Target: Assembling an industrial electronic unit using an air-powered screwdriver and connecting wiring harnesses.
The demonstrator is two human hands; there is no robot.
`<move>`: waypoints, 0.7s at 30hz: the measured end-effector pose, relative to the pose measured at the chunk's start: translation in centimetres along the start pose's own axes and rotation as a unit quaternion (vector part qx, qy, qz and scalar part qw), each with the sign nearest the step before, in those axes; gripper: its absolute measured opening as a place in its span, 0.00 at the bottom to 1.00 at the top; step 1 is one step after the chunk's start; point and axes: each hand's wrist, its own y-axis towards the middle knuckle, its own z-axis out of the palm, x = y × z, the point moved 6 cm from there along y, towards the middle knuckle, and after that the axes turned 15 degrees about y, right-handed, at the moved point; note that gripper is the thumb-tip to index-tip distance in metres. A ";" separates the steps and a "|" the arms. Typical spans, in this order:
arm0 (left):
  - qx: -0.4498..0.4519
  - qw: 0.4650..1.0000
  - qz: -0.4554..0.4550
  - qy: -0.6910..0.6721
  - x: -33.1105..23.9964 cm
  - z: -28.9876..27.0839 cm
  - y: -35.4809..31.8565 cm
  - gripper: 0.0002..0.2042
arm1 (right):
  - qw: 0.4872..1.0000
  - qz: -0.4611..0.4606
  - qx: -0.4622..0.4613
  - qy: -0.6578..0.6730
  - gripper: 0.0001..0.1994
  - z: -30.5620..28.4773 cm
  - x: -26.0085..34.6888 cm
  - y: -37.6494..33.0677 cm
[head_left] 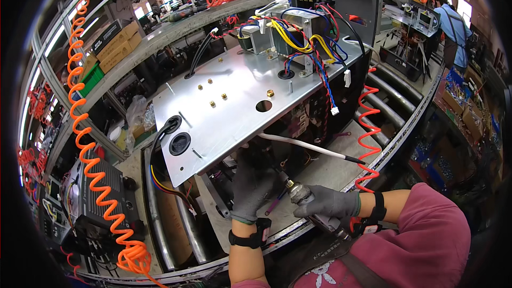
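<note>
My right hand (330, 202), in a grey glove, is wrapped round an air screwdriver (300, 193). Its slim bit points up and left, under a silver metal plate (234, 96). Close by, my left hand (249, 188), also gloved, reaches below the plate's near edge. Its fingers are lost in shadow, so what they touch is hidden. The plate tops a dark equipment chassis and bears brass fittings (224, 96), round holes and black grommets (180, 143). At its far right stand transformers (260, 37) with bundled coloured wires (298, 42). A white cable (304, 143) runs out beneath the plate.
An orange coiled air hose (96, 178) hangs at the left, and a red coiled hose (369, 122) at the right. Metal rollers (394, 93) flank the chassis. Cardboard boxes (118, 48) sit on the left shelf. Another person (453, 32) stands far right.
</note>
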 end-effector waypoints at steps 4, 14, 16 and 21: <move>-0.002 1.000 -0.005 0.016 0.1 -0.1 0.1 0.37 | 1.000 0.022 0.005 0.001 0.19 0.6 0.8 -0.5; -0.006 0.999 0.018 0.028 -0.3 -0.1 0.1 0.37 | 1.000 -0.007 -0.009 0.009 0.21 0.3 0.6 -0.4; -0.003 0.998 0.012 0.058 -0.8 -0.1 0.3 0.37 | 1.000 -0.009 -0.015 0.008 0.21 0.2 0.6 -0.4; 0.002 0.999 0.022 0.047 -1.2 -0.5 0.2 0.36 | 1.000 0.001 -0.011 0.011 0.21 0.7 1.0 -0.6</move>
